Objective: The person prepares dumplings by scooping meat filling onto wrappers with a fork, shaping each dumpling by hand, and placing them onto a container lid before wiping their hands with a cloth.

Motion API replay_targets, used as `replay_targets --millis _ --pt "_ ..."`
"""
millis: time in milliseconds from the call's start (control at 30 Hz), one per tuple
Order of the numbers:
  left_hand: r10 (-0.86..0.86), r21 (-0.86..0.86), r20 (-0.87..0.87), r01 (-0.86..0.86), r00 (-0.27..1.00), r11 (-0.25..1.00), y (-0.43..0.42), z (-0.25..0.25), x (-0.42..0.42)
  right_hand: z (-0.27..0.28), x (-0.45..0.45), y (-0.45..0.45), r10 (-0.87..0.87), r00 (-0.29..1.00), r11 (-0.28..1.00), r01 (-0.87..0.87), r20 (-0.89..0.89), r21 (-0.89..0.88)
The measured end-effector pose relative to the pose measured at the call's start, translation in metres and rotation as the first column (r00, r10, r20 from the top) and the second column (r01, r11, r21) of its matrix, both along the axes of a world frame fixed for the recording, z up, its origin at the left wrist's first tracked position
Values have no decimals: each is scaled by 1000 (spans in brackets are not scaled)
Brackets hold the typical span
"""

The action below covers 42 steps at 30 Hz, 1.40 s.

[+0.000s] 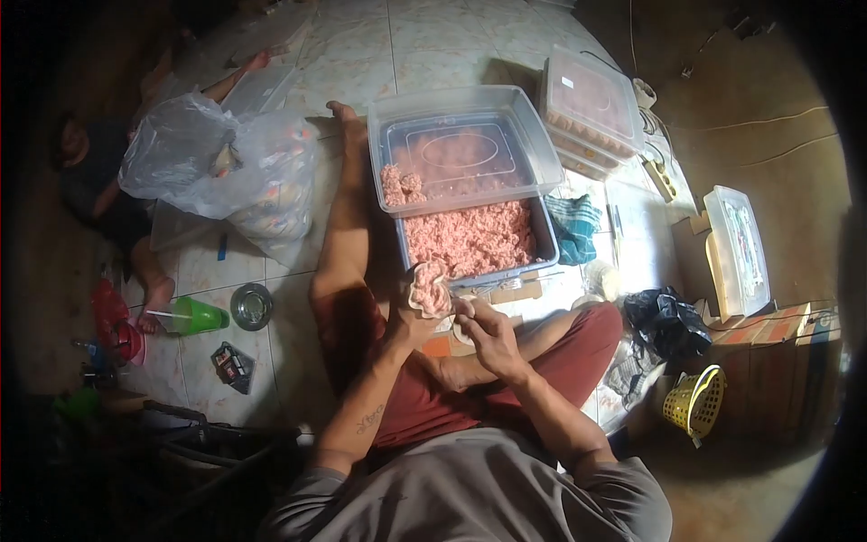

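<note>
My left hand (414,327) is closed around a pale, ruffled wrapper (417,301) with pink minced filling (433,282) heaped in it, held up over my lap. Close beside it, the fingers of my right hand (492,336) are pinched together; what they hold, if anything, is hard to make out. Just beyond both hands, a blue-rimmed bin (553,248) contains a mass of pink mince (474,237). A clear plastic box (533,135) rests across the far part of that bin, with a few filled pieces (402,186) in its near left corner.
Stacked clear boxes (591,99) stand at the far right, near a teal cloth (575,226). A bulging plastic bag (271,181) is on the left, with another person (99,172) beyond it. A green cup (200,314), glass ashtray (252,306) and yellow basket (694,404) sit around me.
</note>
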<state>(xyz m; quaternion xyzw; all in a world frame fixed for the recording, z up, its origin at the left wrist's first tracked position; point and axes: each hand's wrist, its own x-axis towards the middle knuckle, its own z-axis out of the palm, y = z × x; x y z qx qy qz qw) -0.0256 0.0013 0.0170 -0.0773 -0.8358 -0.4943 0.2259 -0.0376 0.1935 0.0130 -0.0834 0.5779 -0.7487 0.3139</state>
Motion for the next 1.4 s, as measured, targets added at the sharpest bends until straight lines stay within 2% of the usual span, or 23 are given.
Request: replay_targets --millis 33,67,100,133,233,333,367,500,733,767,833,867,967,1000,1033,1067,1133,1200,1233,1300,1333,1367,1400 --pt "48 -265 -115 -77 992 961 0 -17 0 21 -8 -2 14 919 974 77 -393 214" --pt "46 -265 -113 -75 992 961 -1 -33 -2 33 -15 -4 119 693 901 226 -711 371" --pt "65 141 49 -71 997 987 0 -35 -4 29 -22 0 135 729 886 215 -672 411" --pt "18 520 204 -124 979 845 1 -38 -5 26 -27 4 138 729 886 212 -671 413" --pt "368 112 84 -376 926 920 -7 -12 6 21 -42 25 84 724 825 335 -685 455" --pt "301 6 261 -314 917 950 -19 22 4 20 -54 41 135 560 558 639 -817 530" --pt "296 86 259 -327 919 941 -16 23 7 13 -63 51 216 470 490 706 -856 512" --pt "269 222 241 -322 933 920 0 26 9 -4 -65 87 490 514 285 669 -704 687" --pt "202 -21 122 -200 972 979 -4 14 11 37 -18 106 326 678 414 524 -659 744" --pt "14 583 306 -199 952 788 9 30 8 36 -15 97 232 726 579 431 -647 692" --pt "22 376 128 -69 991 924 2 -14 0 23 -4 83 80 854 865 196 -513 461" --pt "-68 519 118 -3 991 855 7 -8 -2 38 0 61 9 954 917 112 -301 383" --pt "-202 740 10 128 979 660 6 13 -5 22 12 31 8 979 976 37 -204 216" --pt "-221 509 62 160 973 846 0 17 -4 13 17 19 -49 973 984 85 -225 154" --pt "-225 235 123 192 967 953 -2 19 -3 7 10 14 11 855 964 129 -518 234" --pt "-219 233 123 186 968 955 0 7 0 2 1 11 95 653 936 198 -751 291" --pt "228 4 -89 -228 970 974 6 -35 10 28 -5 13 195 644 858 254 -740 447" --pt "324 -17 -39 -325 945 945 -1 -25 11 24 -9 23 97 692 885 268 -715 380" --pt "97 -8 26 -96 995 995 -12 6 8 20 -8 28 31 799 902 237 -600 361" --pt "-18 97 -26 21 999 995 -23 -16 11 14 -3 37 -36 885 918 213 -465 335" --pt "-23 95 -25 26 999 995 -22 -13 10 12 0 42 -39 979 964 90 -200 252" --pt "-79 274 84 53 993 960 -19 -10 8 10 4 45 0 997 991 -10 77 133" --pt "-151 445 179 57 972 894 -12 17 3 5 9 45 -3 997 992 -7 76 129"
